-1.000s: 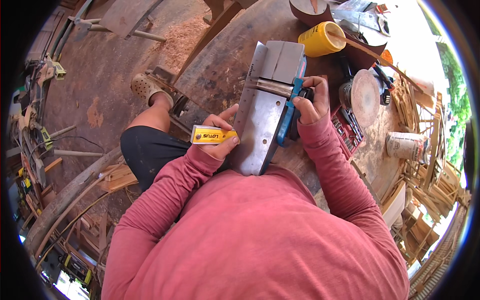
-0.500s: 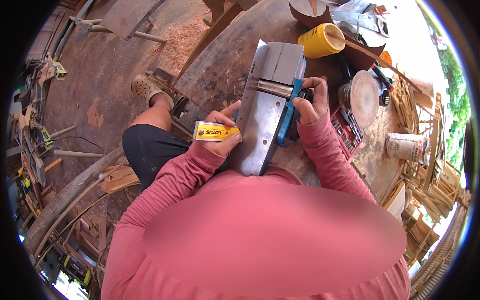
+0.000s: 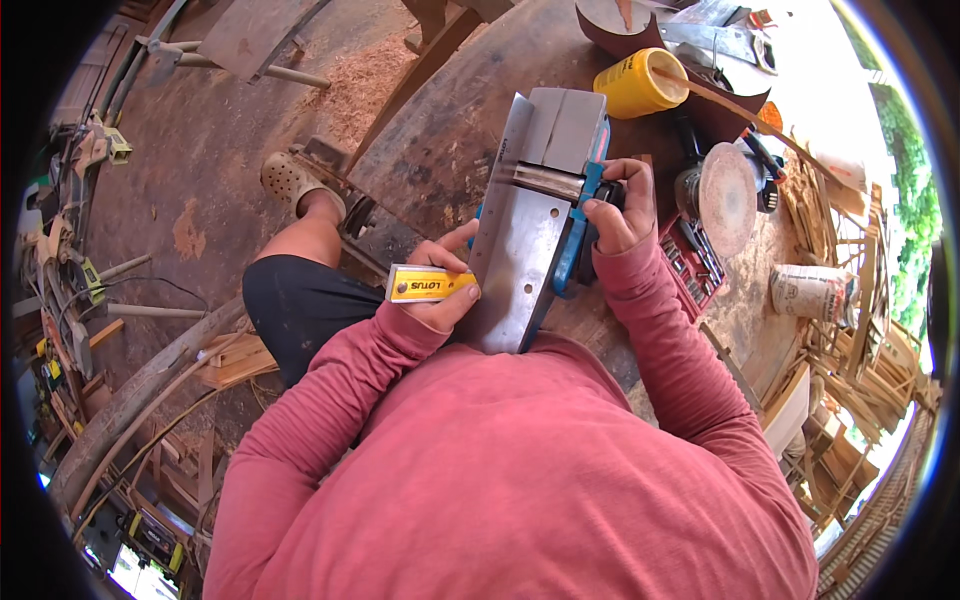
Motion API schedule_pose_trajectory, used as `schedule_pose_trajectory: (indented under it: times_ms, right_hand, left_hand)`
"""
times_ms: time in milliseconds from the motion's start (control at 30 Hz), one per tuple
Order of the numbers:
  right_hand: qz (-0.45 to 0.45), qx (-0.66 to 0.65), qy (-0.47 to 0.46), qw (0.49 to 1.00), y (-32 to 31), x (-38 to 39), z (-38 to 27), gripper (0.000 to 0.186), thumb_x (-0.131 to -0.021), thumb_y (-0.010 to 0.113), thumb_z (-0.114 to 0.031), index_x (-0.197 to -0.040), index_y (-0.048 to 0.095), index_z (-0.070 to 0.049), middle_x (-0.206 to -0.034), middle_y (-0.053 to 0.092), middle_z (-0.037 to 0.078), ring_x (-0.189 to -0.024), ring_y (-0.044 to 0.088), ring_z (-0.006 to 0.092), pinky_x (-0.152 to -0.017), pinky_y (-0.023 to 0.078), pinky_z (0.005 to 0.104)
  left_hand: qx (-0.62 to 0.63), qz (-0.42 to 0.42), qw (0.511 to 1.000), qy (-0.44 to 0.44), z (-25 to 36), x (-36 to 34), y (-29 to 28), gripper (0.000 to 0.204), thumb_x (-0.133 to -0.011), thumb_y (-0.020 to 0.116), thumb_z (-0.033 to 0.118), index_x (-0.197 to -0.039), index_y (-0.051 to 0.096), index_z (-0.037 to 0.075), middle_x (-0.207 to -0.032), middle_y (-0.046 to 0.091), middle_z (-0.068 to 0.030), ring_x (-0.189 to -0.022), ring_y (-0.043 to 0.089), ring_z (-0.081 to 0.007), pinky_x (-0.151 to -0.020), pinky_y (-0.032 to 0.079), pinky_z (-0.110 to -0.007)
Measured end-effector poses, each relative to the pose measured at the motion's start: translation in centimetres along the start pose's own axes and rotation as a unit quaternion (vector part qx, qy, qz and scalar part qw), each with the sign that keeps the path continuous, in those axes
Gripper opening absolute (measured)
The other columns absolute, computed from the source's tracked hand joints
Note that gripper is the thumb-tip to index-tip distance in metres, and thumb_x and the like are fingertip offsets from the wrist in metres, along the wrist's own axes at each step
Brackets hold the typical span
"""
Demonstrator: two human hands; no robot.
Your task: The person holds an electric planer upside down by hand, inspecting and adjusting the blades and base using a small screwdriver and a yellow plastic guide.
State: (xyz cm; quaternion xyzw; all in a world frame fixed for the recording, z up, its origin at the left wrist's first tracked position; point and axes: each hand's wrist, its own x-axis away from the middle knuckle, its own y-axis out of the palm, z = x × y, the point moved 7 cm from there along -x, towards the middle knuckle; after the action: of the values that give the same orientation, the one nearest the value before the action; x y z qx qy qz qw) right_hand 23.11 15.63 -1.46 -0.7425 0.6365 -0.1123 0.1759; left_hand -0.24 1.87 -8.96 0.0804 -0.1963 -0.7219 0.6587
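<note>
An electric hand planer [image 3: 535, 225] with a blue body lies sole up on the workbench, close against my body, its metal sole and cutter drum showing. My left hand [image 3: 440, 313] is closed on the yellow-and-silver stock of a try square [image 3: 428, 284]. The square's thin steel blade runs lengthwise along the left part of the sole and crosses the drum; I cannot tell whether it touches all along. My right hand [image 3: 626, 212] is closed on the planer's right side, beside the drum, thumb and fingers at a black part there.
The wooden workbench [image 3: 440, 120] holds a yellow tub [image 3: 640, 84], an angle grinder with a round disc [image 3: 729, 198], a red case of sockets [image 3: 695, 265] and a handsaw [image 3: 715, 45]. A white bucket [image 3: 815, 292] and stacked wood scraps stand at right.
The far end of the square's blade and the planer have shifted slightly toward me. Both hands keep their holds.
</note>
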Motion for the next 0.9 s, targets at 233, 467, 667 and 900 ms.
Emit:
schedule_pose_trajectory:
  times_ms: [233, 467, 667, 900]
  right_hand:
    - [0.004, 0.000, -0.005, 1.000, 0.0, 0.0, -0.3, 0.041, -0.079, 0.067, -0.008, -0.116, 0.053, -0.003, -0.110, 0.049, 0.007, -0.093, 0.049, 0.0169, -0.086, 0.047, 0.0299]
    - [-0.024, 0.100, -0.097, 0.990, 0.3, 0.2, -1.6, 0.032, -0.079, 0.067, -0.004, -0.109, 0.056, 0.000, -0.117, 0.052, 0.014, -0.098, 0.054, 0.0257, -0.089, 0.050, 0.0347]
    - [-0.012, 0.016, -0.051, 0.998, 0.1, 0.2, 0.0, 0.031, -0.080, 0.065, -0.003, -0.110, 0.057, 0.001, -0.119, 0.052, 0.015, -0.102, 0.055, 0.0279, -0.092, 0.050, 0.0371]
    - [-0.019, 0.064, -0.103, 0.992, 0.1, 0.1, -0.7, 0.032, -0.080, 0.065, -0.003, -0.111, 0.057, 0.002, -0.118, 0.051, 0.016, -0.102, 0.054, 0.0267, -0.091, 0.050, 0.0365]
  left_hand:
    - [0.030, -0.004, 1.000, 0.001, -0.5, 0.9, -0.1, 0.035, -0.093, 0.069, -0.010, -0.113, 0.049, 0.009, -0.165, 0.042, -0.0256, -0.104, 0.068, -0.0106, -0.090, 0.056, -0.026]
    - [0.025, 0.001, 1.000, -0.004, 0.0, 0.8, 0.1, 0.037, -0.092, 0.067, -0.014, -0.115, 0.049, 0.009, -0.166, 0.042, -0.0251, -0.101, 0.066, -0.0093, -0.088, 0.054, -0.025]
    - [0.034, 0.004, 0.999, 0.001, -0.3, 0.9, -0.1, 0.037, -0.091, 0.068, -0.014, -0.114, 0.050, 0.009, -0.165, 0.042, -0.0266, -0.098, 0.067, -0.0088, -0.087, 0.056, -0.025]
    - [0.044, 0.001, 0.999, 0.001, -0.5, 0.8, -0.1, 0.036, -0.092, 0.069, -0.013, -0.113, 0.050, 0.009, -0.165, 0.042, -0.0266, -0.103, 0.069, -0.0116, -0.089, 0.056, -0.026]
